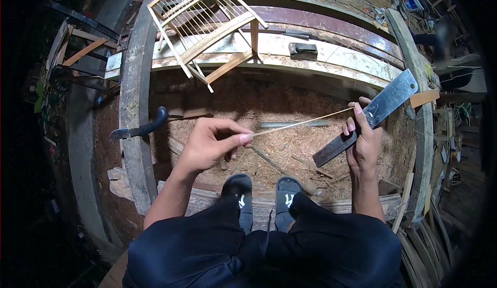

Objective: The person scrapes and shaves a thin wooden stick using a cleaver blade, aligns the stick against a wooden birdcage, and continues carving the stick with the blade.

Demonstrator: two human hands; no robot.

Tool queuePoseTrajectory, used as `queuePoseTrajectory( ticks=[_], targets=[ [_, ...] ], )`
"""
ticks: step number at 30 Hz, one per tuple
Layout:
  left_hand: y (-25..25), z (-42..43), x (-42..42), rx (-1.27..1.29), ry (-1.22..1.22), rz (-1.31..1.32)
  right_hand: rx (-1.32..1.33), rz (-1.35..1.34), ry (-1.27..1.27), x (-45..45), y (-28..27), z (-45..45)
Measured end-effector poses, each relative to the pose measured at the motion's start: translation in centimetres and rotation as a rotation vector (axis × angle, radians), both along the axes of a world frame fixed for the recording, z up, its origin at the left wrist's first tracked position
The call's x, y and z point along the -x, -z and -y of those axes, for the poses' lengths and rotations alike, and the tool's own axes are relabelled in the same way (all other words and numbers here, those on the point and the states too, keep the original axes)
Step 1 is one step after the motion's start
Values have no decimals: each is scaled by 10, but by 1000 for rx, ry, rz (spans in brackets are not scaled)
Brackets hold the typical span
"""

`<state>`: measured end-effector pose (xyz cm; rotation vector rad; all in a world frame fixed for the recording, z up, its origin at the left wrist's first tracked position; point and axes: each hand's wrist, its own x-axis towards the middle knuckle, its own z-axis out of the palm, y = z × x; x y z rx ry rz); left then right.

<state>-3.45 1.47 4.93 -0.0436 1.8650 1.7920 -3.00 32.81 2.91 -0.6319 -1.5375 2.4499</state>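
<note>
My left hand (215, 143) pinches one end of a thin bamboo strip (303, 122) between thumb and fingertips. The strip slants up to my right hand (364, 138), whose thumb and forefinger meet its other end. That same hand is wrapped round a cleaver (389, 100) with a broad grey blade, a hole near its tip and a dark handle. The blade points up and to the right, away from my left hand. Beyond my hands, a slatted wooden frame like part of a birdcage (212, 26) rests tilted on the boards.
A curved-handled knife (142, 127) lies across the left beam (135, 81). A small dark block-like tool (303, 50) sits on the pale plank (336, 55). Wood shavings (284, 151) cover the ground around my sandals (238, 200). Another beam (422, 133) runs along the right.
</note>
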Motion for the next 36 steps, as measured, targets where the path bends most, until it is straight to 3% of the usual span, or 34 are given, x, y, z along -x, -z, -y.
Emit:
queuePoseTrajectory(
  ticks=[7, 11, 14, 19, 23, 25, 27, 31, 36],
  targets=[
    [-7, -27, -3, -11, 275, 72, -39, -6, -32, 4, -8, 18],
    [7, -30, -8, -159, 181, 140, -76, -13, -23, 7, -15, 29],
    [10, -29, -10, -178, 97, 196, -171, 11, -230, -2, -12, 30],
    [13, -33, -13, -231, -47, 198, -136, -102, -284, -22, 1, 47],
    [18, -36, -14, -321, -125, 237, -711, -179, -451, -28, -11, 58],
    [18, -37, -15, -352, -153, 226, -663, -254, -380, -31, 4, 69],
    [18, -39, -16, -394, -185, 235, -859, -423, -426, -28, -3, 68],
    [27, -41, -24, -436, -178, 173, -882, -488, -460, -31, 4, 75],
    [21, -48, -31, -498, -348, 177, -858, -542, -453, -31, 8, 79]
  ],
)
